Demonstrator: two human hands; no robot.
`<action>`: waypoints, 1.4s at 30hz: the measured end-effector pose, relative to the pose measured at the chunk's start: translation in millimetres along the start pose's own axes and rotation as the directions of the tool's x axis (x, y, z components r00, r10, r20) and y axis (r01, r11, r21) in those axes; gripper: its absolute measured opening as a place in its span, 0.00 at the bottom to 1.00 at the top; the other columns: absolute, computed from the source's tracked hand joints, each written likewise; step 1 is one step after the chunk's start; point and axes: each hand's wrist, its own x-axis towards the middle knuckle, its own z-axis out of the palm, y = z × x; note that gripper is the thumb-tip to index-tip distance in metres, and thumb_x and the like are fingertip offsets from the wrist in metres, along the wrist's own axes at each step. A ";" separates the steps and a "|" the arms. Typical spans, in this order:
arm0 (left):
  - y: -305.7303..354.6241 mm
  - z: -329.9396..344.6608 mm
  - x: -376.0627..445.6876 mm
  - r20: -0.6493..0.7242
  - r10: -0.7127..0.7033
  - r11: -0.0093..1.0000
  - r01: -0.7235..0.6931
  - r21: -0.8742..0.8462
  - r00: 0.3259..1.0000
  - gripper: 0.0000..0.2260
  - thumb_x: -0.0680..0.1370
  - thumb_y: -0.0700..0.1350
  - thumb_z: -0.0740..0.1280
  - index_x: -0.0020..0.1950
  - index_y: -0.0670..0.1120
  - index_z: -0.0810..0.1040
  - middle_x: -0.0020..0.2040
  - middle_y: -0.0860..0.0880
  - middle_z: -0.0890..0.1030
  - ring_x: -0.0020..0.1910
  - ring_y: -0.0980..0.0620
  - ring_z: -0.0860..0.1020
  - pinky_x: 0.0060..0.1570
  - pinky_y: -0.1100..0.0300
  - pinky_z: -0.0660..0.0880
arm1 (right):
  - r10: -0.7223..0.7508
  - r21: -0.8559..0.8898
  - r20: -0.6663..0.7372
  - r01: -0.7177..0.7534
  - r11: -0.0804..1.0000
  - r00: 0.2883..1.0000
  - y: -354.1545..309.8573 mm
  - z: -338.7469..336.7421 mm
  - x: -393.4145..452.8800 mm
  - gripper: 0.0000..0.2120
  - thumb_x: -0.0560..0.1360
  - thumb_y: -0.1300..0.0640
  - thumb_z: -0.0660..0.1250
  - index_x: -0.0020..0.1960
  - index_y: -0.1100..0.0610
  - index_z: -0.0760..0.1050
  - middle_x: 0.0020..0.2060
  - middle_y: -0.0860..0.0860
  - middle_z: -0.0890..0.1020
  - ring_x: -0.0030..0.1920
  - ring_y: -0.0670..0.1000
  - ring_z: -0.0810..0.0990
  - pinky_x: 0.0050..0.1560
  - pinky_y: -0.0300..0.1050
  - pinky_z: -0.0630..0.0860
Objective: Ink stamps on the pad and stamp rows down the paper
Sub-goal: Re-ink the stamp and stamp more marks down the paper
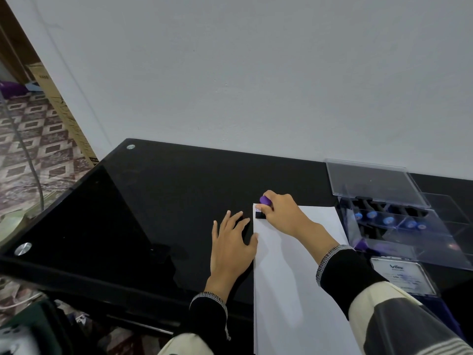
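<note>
Right hand (282, 213) curls round a purple-topped stamp (263, 207), its black base pressed on the top left corner of the paper (286, 278); a faint mark shows just above the base, too small to read. Grip is high on the handle, likely so the push goes straight down and the print lands square. Left hand (231, 242) lies flat on the black glass worktop (153, 201), fingers spread and holding nothing, thumb tip touching the paper's left edge, probably to keep the sheet from sliding under the press. Paper below the stamp is blank, so the rows seem barely begun. Ink pad (403, 278), labelled Artline, sits on the worktop just right of the paper near the right forearm, handy for re-inking. Clear case (384, 201) with its lid up stands beyond, more blue-capped stamps inside.
</note>
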 end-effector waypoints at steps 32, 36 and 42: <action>-0.6 2.9 -0.4 -0.014 0.019 0.999 -0.019 0.042 1.000 0.21 0.79 0.56 0.59 0.71 0.52 0.69 0.73 0.57 0.65 0.75 0.59 0.54 0.72 0.53 0.37 | -0.003 0.018 -0.023 0.003 1.000 1.000 2.1 6.1 1.6 0.10 0.79 0.52 0.62 0.57 0.56 0.69 0.40 0.49 0.74 0.34 0.46 0.74 0.31 0.32 0.65; -0.9 3.6 -0.2 -0.013 0.017 0.999 -0.016 0.038 1.000 0.21 0.79 0.56 0.59 0.71 0.52 0.69 0.73 0.57 0.65 0.75 0.59 0.54 0.73 0.53 0.38 | -0.003 0.003 -0.073 0.004 1.000 0.997 2.2 13.0 -5.0 0.10 0.78 0.52 0.64 0.57 0.54 0.69 0.40 0.47 0.74 0.34 0.45 0.74 0.31 0.30 0.66; -1.5 4.2 0.0 -0.020 0.021 0.999 -0.020 0.043 1.000 0.21 0.78 0.56 0.60 0.71 0.53 0.69 0.73 0.57 0.66 0.75 0.59 0.55 0.73 0.52 0.38 | -0.018 -0.040 -0.100 0.014 0.999 0.995 2.0 16.6 -8.9 0.11 0.78 0.53 0.64 0.57 0.54 0.68 0.42 0.46 0.74 0.36 0.46 0.73 0.33 0.29 0.66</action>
